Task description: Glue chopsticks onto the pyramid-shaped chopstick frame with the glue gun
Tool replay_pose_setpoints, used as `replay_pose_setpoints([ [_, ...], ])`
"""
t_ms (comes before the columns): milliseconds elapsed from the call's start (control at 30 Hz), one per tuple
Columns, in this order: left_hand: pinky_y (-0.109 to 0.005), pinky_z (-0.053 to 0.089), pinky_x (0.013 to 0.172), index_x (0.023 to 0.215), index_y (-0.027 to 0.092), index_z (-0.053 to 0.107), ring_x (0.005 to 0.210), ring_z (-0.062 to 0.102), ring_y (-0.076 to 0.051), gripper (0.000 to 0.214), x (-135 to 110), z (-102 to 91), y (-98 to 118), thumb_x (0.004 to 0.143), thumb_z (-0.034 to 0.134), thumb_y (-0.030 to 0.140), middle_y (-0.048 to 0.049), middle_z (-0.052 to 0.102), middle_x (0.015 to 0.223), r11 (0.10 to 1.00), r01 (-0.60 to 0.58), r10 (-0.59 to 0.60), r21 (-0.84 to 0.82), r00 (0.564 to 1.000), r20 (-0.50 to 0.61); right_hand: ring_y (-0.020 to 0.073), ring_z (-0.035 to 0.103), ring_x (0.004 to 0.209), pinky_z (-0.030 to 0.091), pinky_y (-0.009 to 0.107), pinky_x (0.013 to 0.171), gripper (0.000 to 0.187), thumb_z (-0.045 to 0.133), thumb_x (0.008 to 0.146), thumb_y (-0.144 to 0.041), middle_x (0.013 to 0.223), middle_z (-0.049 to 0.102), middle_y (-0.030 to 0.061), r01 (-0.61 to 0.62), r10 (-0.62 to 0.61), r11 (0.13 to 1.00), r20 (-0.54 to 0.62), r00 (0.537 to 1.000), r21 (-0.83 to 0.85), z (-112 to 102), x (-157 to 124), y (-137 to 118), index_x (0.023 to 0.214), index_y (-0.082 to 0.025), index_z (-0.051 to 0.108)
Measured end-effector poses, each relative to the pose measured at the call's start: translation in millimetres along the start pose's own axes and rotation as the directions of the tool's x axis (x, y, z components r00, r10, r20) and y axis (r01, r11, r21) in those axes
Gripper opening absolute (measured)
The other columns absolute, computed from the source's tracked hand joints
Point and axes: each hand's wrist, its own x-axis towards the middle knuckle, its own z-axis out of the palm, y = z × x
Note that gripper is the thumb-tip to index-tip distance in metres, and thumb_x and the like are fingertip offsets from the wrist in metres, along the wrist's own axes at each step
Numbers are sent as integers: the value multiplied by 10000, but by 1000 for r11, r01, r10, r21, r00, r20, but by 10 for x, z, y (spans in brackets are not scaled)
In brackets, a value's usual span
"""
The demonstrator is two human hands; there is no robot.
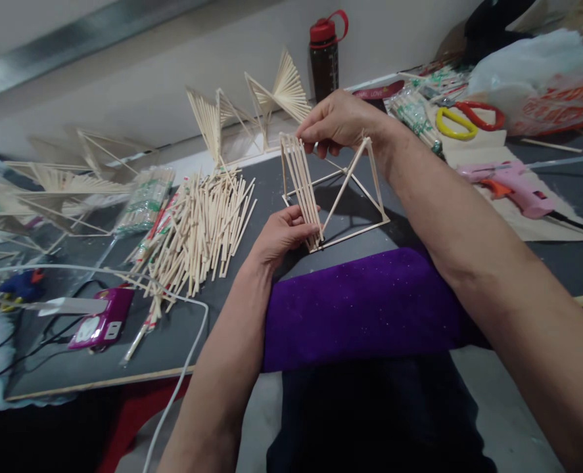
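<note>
A small frame built of thin wooden chopsticks stands on the dark table. Along its left side, several slanting chopsticks lie side by side as a panel. My right hand pinches the upper end of the panel's rightmost chopstick between thumb and fingers, at the frame's top edge. Lower down, my left hand grips the panel near its bottom end, thumb in front and fingers behind. My fingers partly hide both ends of that chopstick. Left of the frame spreads a loose pile of chopsticks.
Finished-looking stick structures stand along the wall, others at left. A bottle is behind. At right lie scissors, a pink glue gun and a plastic bag. A purple cloth, white cable and magenta power strip are nearer.
</note>
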Motion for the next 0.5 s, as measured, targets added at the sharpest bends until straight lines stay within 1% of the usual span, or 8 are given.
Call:
replay_pose_setpoints([
  [133, -247, 190, 441, 1082, 200, 736, 496, 489, -81, 468, 1, 5, -4, 627, 838, 241, -43, 716, 785, 1000, 1, -1, -8, 1000, 0, 71, 566, 437, 322, 162, 329, 135, 620, 804, -45, 616, 682, -3, -54, 52, 998, 47, 998, 36, -16, -37, -92, 815, -119, 732],
  [200, -245, 176, 440, 1068, 197, 736, 497, 488, -78, 461, -1, 12, 4, 622, 843, 236, -40, 709, 779, 1000, 6, -6, -15, 1000, -2, 67, 567, 421, 331, 157, 313, 174, 586, 821, 0, 599, 668, -10, -66, 64, 997, 51, 997, 46, -21, -59, -140, 829, -94, 732],
  [367, -236, 152, 435, 1070, 169, 729, 460, 432, -51, 478, -3, 17, 18, 607, 840, 213, -33, 700, 754, 1000, 5, -5, -16, 1000, -2, 51, 569, 412, 338, 140, 311, 164, 590, 827, 8, 594, 658, -21, -66, 65, 998, 49, 997, 20, -16, -109, -204, 857, -62, 736],
  [500, -229, 177, 434, 1071, 149, 721, 455, 416, -42, 477, -1, 18, 14, 608, 829, 197, -37, 711, 771, 999, -9, 9, -42, 1000, 5, 49, 562, 410, 338, 140, 311, 168, 591, 811, 8, 580, 653, -28, -48, 47, 999, 45, 998, 10, -8, -123, -207, 852, -58, 740],
])
